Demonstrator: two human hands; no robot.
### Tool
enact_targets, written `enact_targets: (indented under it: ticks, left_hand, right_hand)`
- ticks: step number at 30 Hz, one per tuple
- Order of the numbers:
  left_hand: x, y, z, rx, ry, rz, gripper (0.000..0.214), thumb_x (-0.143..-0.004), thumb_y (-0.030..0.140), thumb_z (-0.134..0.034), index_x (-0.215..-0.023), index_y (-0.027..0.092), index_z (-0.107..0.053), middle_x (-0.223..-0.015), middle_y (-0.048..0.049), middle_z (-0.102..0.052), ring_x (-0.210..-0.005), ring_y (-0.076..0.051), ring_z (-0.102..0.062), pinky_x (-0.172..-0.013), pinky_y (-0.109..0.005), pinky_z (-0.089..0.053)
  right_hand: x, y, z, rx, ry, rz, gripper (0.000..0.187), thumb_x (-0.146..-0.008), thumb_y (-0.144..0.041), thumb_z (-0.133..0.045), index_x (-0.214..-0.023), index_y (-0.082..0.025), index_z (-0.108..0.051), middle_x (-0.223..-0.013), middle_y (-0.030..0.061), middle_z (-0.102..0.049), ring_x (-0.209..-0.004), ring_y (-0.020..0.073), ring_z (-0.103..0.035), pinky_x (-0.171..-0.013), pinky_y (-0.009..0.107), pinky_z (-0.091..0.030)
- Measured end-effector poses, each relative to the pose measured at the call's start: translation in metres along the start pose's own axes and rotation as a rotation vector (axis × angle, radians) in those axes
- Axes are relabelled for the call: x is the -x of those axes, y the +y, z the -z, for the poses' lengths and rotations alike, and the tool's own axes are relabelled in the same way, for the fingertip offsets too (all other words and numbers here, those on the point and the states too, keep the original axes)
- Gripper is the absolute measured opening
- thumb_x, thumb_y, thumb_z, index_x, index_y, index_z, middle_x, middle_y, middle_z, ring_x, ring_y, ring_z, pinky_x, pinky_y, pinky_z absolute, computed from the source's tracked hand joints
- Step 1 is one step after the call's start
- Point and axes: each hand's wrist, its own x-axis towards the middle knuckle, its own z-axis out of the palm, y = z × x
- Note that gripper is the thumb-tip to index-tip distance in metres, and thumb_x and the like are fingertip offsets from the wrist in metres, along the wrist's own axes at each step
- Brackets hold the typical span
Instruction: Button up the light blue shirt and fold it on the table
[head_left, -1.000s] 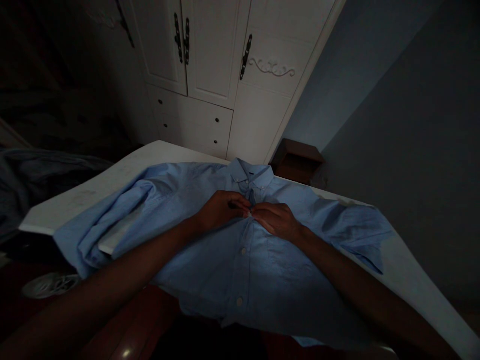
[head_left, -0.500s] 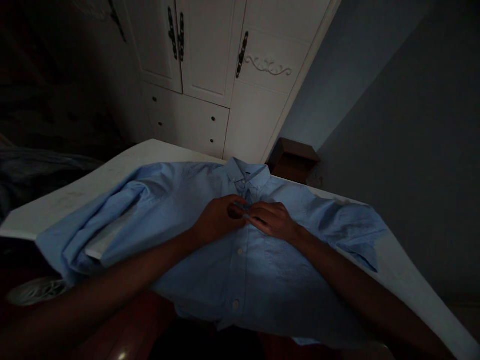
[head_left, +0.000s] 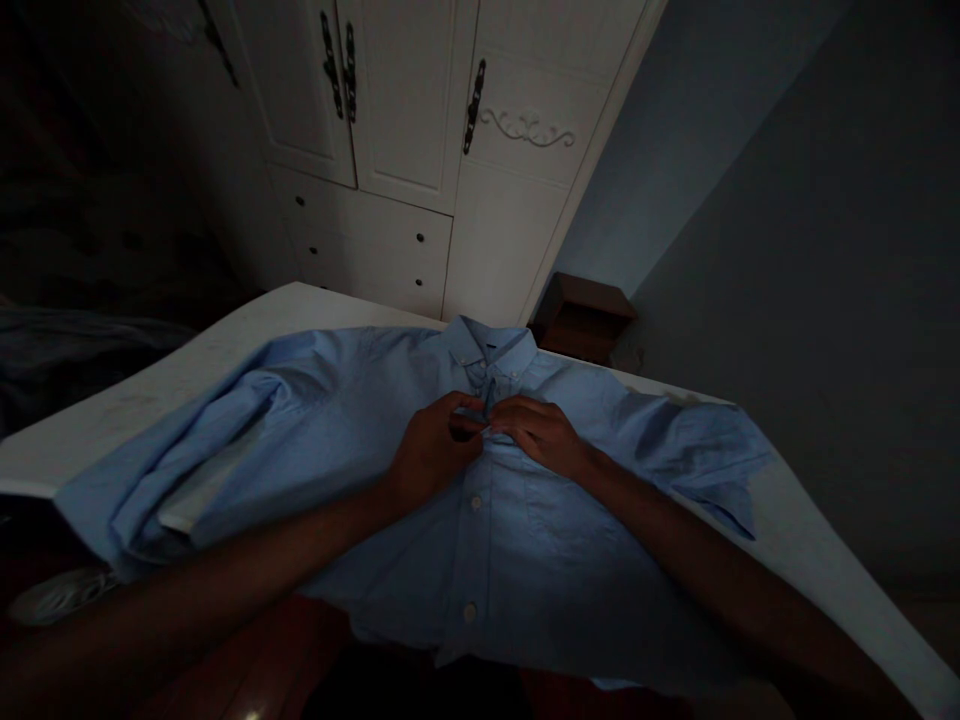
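Observation:
A light blue button-down shirt (head_left: 360,410) lies face up, its collar (head_left: 491,345) at the far side and its sleeves spread to both sides. At the front placket just below the collar, my left hand (head_left: 442,440) pinches the cloth between thumb and fingers. Close against it, my right hand (head_left: 540,432) grips the other side of the placket, fingers bent. Any button between the fingertips is hidden. Lower on the placket, a white button (head_left: 476,503) and another button (head_left: 470,611) show.
The shirt rests on a white table (head_left: 247,310). Behind it stands a white wardrobe (head_left: 397,130) with dark handles, beside a small brown cabinet (head_left: 585,310). Dark fabric (head_left: 75,350) lies at the left, and a pale shoe (head_left: 56,597) is on the red floor.
Both hands stay at the same spot on the placket, with small shifts of the fingers. The view has moved slightly, and the shirt lies much as before.

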Motion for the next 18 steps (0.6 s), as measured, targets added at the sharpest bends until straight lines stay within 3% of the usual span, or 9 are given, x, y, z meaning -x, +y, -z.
enact_targets:
  ticks: [4, 7, 10, 13, 18]
  left_hand:
    - [0.002, 0.001, -0.001, -0.015, 0.023, -0.017, 0.038, -0.068, 0.007, -0.063, -0.103, 0.020, -0.062, -0.082, 0.0012, -0.075, -0.076, -0.015, -0.072, -0.067, -0.023, -0.056]
    - [0.004, 0.002, -0.002, -0.018, 0.038, -0.054, 0.033, -0.071, 0.009, -0.063, -0.102, 0.021, -0.063, -0.085, 0.0011, -0.075, -0.077, -0.015, -0.072, -0.070, -0.024, -0.057]
    - [0.007, 0.003, -0.003, -0.025, 0.058, -0.093, 0.028, -0.074, 0.010, -0.062, -0.099, 0.021, -0.065, -0.087, 0.0007, -0.075, -0.079, -0.014, -0.072, -0.073, -0.024, -0.058]
    - [0.009, 0.003, -0.003, -0.062, 0.085, -0.165, 0.027, -0.074, 0.009, -0.062, -0.098, 0.021, -0.065, -0.093, 0.0001, -0.075, -0.085, -0.015, -0.072, -0.077, -0.025, -0.058]
    - [0.011, 0.002, -0.004, -0.126, 0.073, -0.260, 0.028, -0.076, 0.009, -0.061, -0.101, 0.021, -0.065, -0.097, 0.0002, -0.075, -0.089, -0.014, -0.072, -0.081, -0.025, -0.058]
  right_hand:
    - [-0.002, -0.006, 0.004, 0.031, 0.101, -0.040, 0.012, -0.090, -0.030, -0.061, -0.090, -0.020, -0.068, -0.093, 0.0088, -0.066, -0.086, 0.0173, -0.065, -0.075, 0.030, -0.056]
    - [-0.004, -0.014, 0.012, -0.036, 0.089, -0.181, 0.017, -0.086, -0.035, -0.066, -0.082, -0.020, -0.070, -0.080, 0.0060, -0.064, -0.074, 0.0160, -0.062, -0.066, 0.028, -0.053]
    - [-0.008, -0.022, 0.020, -0.252, -0.077, -0.543, 0.026, -0.084, -0.040, -0.065, -0.073, -0.017, -0.071, -0.064, 0.0015, -0.062, -0.054, 0.0106, -0.056, -0.050, 0.023, -0.045]
    - [-0.011, -0.027, 0.024, -0.579, -0.219, -0.938, 0.029, -0.077, -0.044, -0.068, -0.079, -0.016, -0.072, -0.068, 0.0010, -0.067, -0.041, 0.0065, -0.050, -0.035, 0.018, -0.033]
    - [-0.012, -0.032, 0.020, -0.835, -0.114, -1.194, 0.031, -0.063, -0.040, -0.078, -0.080, -0.015, -0.073, -0.073, 0.0026, -0.070, -0.040, 0.0058, -0.051, -0.030, 0.016, -0.029]
